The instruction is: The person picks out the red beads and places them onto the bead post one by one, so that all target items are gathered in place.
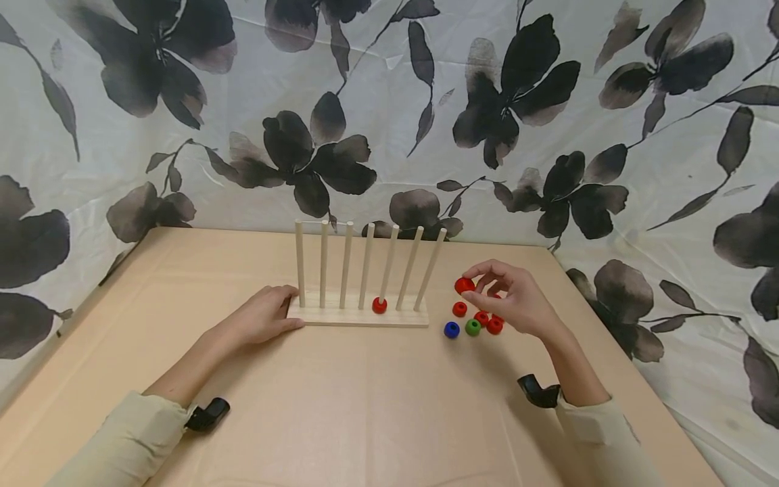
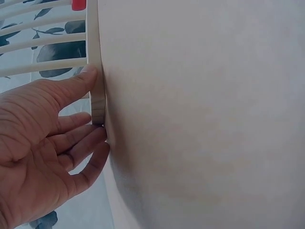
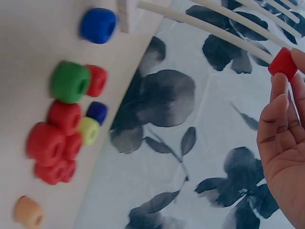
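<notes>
A wooden peg stand (image 1: 358, 315) with a row of several upright pegs stands on the table, one red bead (image 1: 379, 306) at the foot of a peg right of its middle. My left hand (image 1: 263, 316) grips the stand's left end; the left wrist view shows the thumb on the base edge and the fingers around the end. Between thumb and fingertips, my right hand (image 1: 514, 297) pinches another red bead (image 3: 283, 64), raised above the table right of the stand. Beneath that hand lie several loose red beads (image 3: 46, 143), a blue bead (image 1: 452, 330) and a green bead (image 1: 473, 327).
The right wrist view also shows a yellow bead (image 3: 89, 130), a dark blue bead (image 3: 97, 113) and an orange bead (image 3: 28, 212) among the loose ones. A floral cloth (image 1: 402, 88) hangs behind the light tan table (image 1: 365, 406) and along its sides.
</notes>
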Action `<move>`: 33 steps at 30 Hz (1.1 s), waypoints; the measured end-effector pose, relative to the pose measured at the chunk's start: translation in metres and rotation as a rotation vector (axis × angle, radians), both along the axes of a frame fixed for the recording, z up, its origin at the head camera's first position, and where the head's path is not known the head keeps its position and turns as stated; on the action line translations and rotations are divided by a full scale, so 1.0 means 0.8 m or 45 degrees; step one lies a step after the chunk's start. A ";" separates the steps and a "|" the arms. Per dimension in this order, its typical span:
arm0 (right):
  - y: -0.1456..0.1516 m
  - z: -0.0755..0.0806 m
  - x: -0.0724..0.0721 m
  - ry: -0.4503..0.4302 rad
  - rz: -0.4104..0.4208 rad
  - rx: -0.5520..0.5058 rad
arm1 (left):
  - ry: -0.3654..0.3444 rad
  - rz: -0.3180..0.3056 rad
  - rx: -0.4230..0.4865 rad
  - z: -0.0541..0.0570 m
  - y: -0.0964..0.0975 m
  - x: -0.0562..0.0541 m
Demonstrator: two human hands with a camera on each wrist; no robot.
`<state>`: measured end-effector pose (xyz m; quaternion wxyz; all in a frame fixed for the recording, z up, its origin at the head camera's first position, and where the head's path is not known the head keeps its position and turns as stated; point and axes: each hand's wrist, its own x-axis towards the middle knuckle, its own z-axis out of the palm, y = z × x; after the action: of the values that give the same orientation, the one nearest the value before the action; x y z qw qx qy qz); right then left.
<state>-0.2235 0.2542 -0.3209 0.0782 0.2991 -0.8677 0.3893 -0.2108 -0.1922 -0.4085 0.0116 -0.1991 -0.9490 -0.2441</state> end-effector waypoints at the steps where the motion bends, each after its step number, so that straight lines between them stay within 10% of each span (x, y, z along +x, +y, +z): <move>1: -0.003 0.004 0.000 0.005 0.006 -0.007 | 0.000 0.001 0.001 0.000 0.000 0.000; 33: -0.105 0.099 -0.037 0.195 0.153 -0.004 | -0.003 0.014 0.005 0.001 0.001 0.002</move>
<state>-0.2532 0.1699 -0.2414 0.1213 0.3792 -0.8391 0.3707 -0.2096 -0.1918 -0.4076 0.0121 -0.1936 -0.9496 -0.2463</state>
